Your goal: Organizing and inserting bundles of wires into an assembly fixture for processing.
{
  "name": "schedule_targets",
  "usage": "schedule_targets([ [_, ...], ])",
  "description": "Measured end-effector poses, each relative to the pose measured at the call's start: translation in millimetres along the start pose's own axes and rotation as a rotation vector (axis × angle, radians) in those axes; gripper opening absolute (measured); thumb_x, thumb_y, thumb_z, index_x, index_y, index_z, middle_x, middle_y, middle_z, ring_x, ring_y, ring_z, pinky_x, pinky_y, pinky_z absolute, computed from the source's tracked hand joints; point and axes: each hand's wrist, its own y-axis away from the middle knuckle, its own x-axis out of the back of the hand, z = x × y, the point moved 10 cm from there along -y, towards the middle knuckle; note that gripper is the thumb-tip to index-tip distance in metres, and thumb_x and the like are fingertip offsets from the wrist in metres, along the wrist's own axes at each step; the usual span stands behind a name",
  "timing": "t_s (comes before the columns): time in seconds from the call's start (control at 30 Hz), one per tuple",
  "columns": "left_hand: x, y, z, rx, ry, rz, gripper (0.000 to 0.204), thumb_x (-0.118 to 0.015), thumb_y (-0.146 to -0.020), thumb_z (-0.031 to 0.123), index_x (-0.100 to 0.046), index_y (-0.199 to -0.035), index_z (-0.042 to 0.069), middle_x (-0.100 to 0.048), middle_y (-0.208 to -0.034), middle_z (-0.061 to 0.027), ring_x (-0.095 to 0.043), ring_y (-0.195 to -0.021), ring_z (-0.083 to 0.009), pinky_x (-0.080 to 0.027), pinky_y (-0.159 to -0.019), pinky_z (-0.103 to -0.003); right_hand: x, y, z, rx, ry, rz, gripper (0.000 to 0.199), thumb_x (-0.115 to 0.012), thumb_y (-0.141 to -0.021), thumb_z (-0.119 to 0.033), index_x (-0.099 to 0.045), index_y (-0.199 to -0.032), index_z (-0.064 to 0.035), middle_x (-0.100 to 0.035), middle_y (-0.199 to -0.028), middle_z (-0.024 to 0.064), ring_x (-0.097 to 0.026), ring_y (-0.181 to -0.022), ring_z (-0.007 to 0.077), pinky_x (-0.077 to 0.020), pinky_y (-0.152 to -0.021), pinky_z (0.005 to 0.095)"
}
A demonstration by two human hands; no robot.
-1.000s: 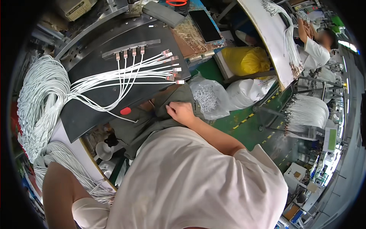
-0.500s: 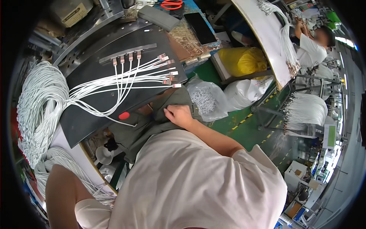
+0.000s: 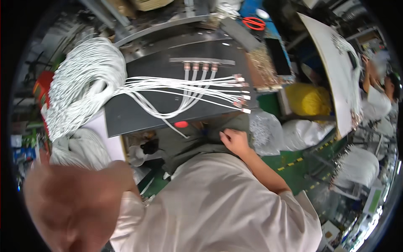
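My right hand (image 3: 236,142) rests on my lap on the dark trousers, its fingers curled in, with nothing visible in them. At the lower left, my left hand (image 3: 71,210) and forearm are raised close to the camera and smeared by motion; the fingers cannot be made out. In front of me, white cables (image 3: 168,85) lie across a black work board (image 3: 140,119). Several of their plugs sit in a row against a metal bar (image 3: 201,61); other plug ends fan out to the right. The cables run from a large looped bundle (image 3: 86,73) at the left.
Red-handled scissors (image 3: 254,23), a grey block (image 3: 240,34) and a dark phone (image 3: 277,56) lie at the back right. Beside my lap are a clear bag of small white parts (image 3: 265,132) and a yellow bag (image 3: 308,99). Another person (image 3: 378,98) works at the far right.
My left arm has risen toward the camera and now blurs. The view has turned, so the board and cables appear further right. My right hand stays on my lap.
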Motion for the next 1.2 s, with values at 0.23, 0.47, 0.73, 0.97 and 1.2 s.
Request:
schedule_targets([
  [0.23,-93.4,91.1,-34.2,0.697,0.903,-0.495,0.026,-0.068,-0.095,0.025,-0.060,-0.073,0.013,-0.062,-0.073,0.0005,-0.056,-0.069,-0.0161,-0.040,-0.059,-0.030,62.5,-63.7,-97.9,0.293,-0.196,-0.029,0.033,-0.073,-0.090,-0.012,-0.053,-0.065,-0.0022,-0.051,-0.058,0.0108,-0.052,-0.050,0.0289,-0.0410,-0.049,0.0391],
  [0.47,-37.7,83.9,-32.0,0.313,0.522,-0.263,0.024,-0.061,-0.097,0.014,-0.057,-0.075,0.006,-0.063,-0.075,-0.0044,-0.056,-0.066,-0.0146,-0.042,-0.057,-0.030,79.5,-197.5,-95.0,0.148,-0.047,0.013,0.026,-0.066,-0.099,-0.015,-0.063,-0.078,0.0001,-0.060,-0.067,0.0117,-0.058,-0.059,0.0208,-0.0457,-0.057,0.0329],
  [0.73,67.5,243.7,-131.0,1.018,-0.389,-0.035,0.028,-0.052,-0.105,0.008,-0.057,-0.078,0.001,-0.063,-0.076,-0.0065,-0.054,-0.064,-0.0103,-0.044,-0.060,-0.027,54.9,-383.4,-82.0,0.641,0.217,0.334,0.037,-0.063,-0.100,-0.032,-0.067,-0.121,-0.0018,-0.069,-0.114,0.0211,-0.064,-0.114,0.0368,-0.0489,-0.094,0.0449],
  [0.97,156.5,340.4,-157.0,1.368,-0.872,0.002,0.029,-0.059,-0.106,0.017,-0.062,-0.083,0.000,-0.060,-0.070,-0.0026,-0.048,-0.062,-0.0065,-0.038,-0.058,-0.024,-9.5,-530.8,-46.6,0.496,0.420,0.313,0.032,-0.056,-0.098,-0.028,-0.070,-0.110,-0.0013,-0.070,-0.110,0.0237,-0.066,-0.105,0.0403,-0.0511,-0.092,0.0498],
  [1.2,146.4,343.5,-155.6,1.267,-0.899,-0.119,0.028,-0.063,-0.105,0.017,-0.065,-0.084,-0.001,-0.059,-0.068,-0.0006,-0.046,-0.061,-0.0057,-0.036,-0.056,-0.025,7.4,-535.3,-41.6,0.391,0.618,0.227,0.030,-0.066,-0.092,-0.036,-0.071,-0.097,-0.0064,-0.071,-0.094,0.0154,-0.067,-0.089,0.0346,-0.0528,-0.079,0.0488],
])
